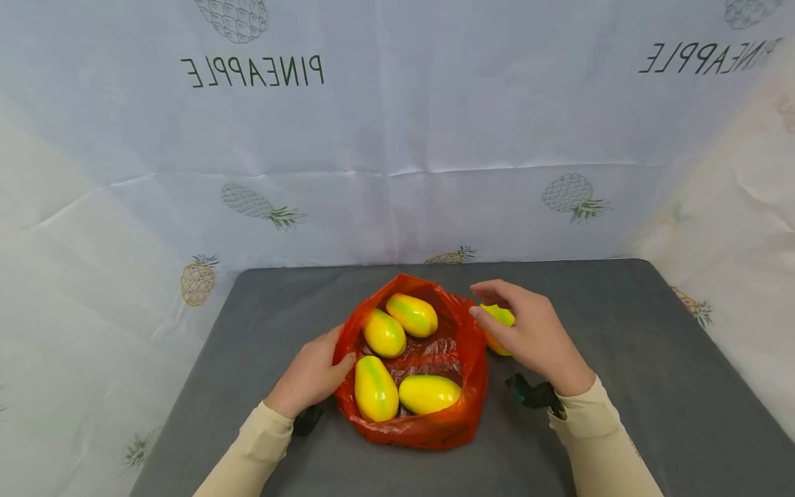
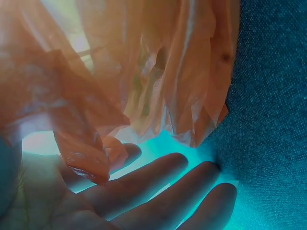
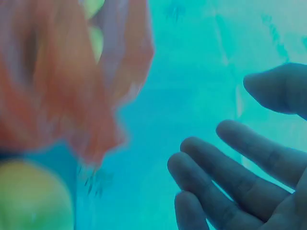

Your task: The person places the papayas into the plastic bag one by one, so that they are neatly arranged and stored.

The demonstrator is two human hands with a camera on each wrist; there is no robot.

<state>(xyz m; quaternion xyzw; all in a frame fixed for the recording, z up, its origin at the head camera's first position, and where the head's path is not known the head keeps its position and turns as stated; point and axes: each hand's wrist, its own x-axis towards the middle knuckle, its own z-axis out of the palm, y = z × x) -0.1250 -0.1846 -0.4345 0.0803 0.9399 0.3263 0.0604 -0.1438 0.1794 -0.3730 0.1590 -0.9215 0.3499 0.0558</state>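
Note:
A red plastic bag [image 1: 428, 431] stands with its mouth wide, and several shiny yellow mangoes [image 1: 427, 394] with greenish streaks lie inside it. On the bag's left side, my left hand [image 1: 313, 369] pinches the rim, thumb over the edge and fingers along the outside. The left wrist view has the bag's crumpled folds [image 2: 112, 143] between thumb and fingers. My right hand [image 1: 531, 328] is just right of the bag, fingers spread and holding nothing. Another mango [image 1: 499, 316], partly hidden by that hand, sits outside the bag; the right wrist view catches a yellow-green mango [image 3: 33, 199] low at left.
All this rests on a dark grey table [image 1: 621, 331]. Behind it hangs a pale cloth [image 1: 435, 124] printed with pineapples, and similar cloth rises at both sides. Dark straps [image 1: 534, 393] sit at the wrists near the cream sleeves.

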